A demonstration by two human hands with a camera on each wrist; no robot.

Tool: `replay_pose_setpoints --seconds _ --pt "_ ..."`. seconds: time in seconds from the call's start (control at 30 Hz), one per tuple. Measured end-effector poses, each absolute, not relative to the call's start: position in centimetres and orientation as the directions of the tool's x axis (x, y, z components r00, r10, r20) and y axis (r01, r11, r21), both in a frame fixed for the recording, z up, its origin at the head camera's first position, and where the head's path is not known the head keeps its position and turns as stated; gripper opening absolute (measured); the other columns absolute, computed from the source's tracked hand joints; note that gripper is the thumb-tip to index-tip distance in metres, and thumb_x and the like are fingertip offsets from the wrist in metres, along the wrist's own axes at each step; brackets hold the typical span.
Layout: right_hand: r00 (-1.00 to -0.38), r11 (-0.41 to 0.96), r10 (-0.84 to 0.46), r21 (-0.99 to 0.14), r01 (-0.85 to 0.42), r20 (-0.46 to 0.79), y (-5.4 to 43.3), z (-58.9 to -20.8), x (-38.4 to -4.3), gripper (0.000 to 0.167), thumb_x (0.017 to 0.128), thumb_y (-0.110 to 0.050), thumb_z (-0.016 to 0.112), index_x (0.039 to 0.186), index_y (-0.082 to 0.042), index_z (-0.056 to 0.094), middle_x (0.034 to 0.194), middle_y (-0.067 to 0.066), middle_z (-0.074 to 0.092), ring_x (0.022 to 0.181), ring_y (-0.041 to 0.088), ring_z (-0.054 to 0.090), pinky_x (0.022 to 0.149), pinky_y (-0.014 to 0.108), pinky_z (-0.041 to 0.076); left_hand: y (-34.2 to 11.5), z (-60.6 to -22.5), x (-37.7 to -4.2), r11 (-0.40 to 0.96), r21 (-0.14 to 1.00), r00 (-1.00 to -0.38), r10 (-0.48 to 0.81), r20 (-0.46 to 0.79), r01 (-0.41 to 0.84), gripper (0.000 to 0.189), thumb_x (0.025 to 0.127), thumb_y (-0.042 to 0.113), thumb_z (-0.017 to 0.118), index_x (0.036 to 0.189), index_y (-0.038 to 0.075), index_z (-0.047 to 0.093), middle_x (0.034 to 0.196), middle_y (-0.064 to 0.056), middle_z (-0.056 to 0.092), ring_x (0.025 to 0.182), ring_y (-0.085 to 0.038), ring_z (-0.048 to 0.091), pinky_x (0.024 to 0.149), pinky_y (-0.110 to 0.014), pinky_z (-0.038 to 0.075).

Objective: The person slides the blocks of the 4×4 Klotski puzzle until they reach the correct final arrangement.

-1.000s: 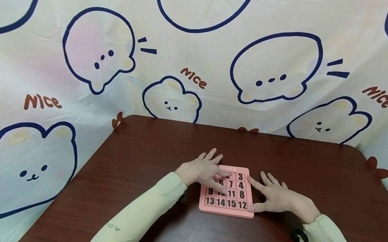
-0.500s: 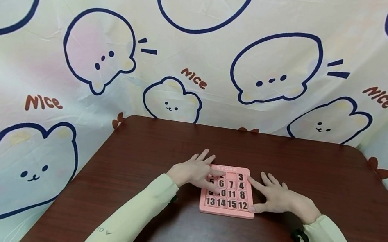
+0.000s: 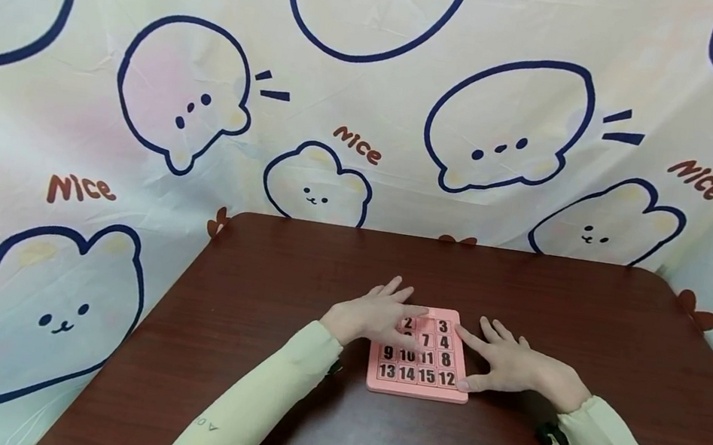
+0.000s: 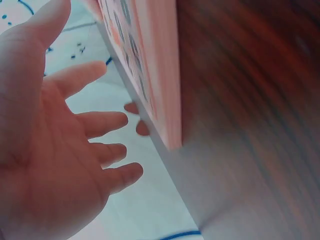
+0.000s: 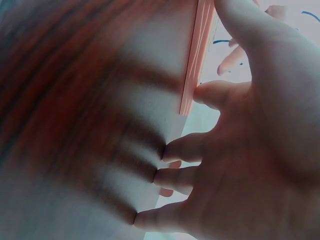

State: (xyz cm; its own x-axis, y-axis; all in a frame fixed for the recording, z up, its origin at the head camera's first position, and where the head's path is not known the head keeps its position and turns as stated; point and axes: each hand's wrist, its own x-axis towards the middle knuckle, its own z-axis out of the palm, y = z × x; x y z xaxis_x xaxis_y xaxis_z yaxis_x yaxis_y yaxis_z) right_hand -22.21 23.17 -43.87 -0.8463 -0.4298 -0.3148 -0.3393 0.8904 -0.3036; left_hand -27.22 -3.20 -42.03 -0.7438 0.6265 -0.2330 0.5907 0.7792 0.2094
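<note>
A pink sliding number puzzle [image 3: 425, 377] with black numerals lies flat on the table in the head view. My left hand [image 3: 373, 319] hovers over its upper left part with fingers spread and covers several tiles. A bare slot shows in the top row, left of the 3. In the left wrist view the thumb and straight fingers of that left hand [image 4: 65, 145] stand clear of the puzzle's edge [image 4: 167, 85]. My right hand [image 3: 504, 363] has its index fingertip and thumb at the puzzle's right edge. Its other fingertips [image 5: 172, 150] rest on the table in the right wrist view.
The dark brown wooden table [image 3: 340, 433] extends around the puzzle on all sides. Behind it hangs a pale cloth [image 3: 403, 130] printed with cartoon bears. Black straps [image 3: 550, 434] sit at the wrists under light sleeves [image 3: 263, 399].
My left hand shifted left off the middle of the puzzle, then came back right over it. The right hand and the puzzle stay in place.
</note>
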Motion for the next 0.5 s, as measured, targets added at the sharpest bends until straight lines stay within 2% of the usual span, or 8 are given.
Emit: replay_pose_setpoints --seconds 0.3,0.5 --pt "-0.833 0.879 -0.452 -0.318 -0.356 -0.317 23.3 -44.0 -22.2 0.102 0.078 -0.073 0.062 0.157 -0.022 0.023 0.159 0.034 0.013 0.146 0.056 0.009 0.101 0.082 0.015 0.0 -42.5 -26.8 0.784 0.142 -0.735 0.617 -0.282 0.604 0.079 0.081 0.077 0.055 0.150 0.047 0.030 0.166 -0.005 0.014 0.155 -0.029 -0.004 0.123 -0.051 0.013" --pt "-0.834 0.881 -0.450 -0.311 -0.356 -0.319 23.4 -43.8 -22.1 0.101 0.078 -0.073 0.062 0.157 -0.022 0.024 0.159 0.033 0.013 0.146 0.055 0.009 0.101 0.082 0.015 0.6 -42.7 -27.0 0.803 0.140 -0.746 0.592 -0.306 0.579 0.080 0.078 0.080 0.054 0.148 0.051 0.029 0.167 -0.001 0.010 0.155 -0.025 -0.007 0.123 -0.052 0.015"
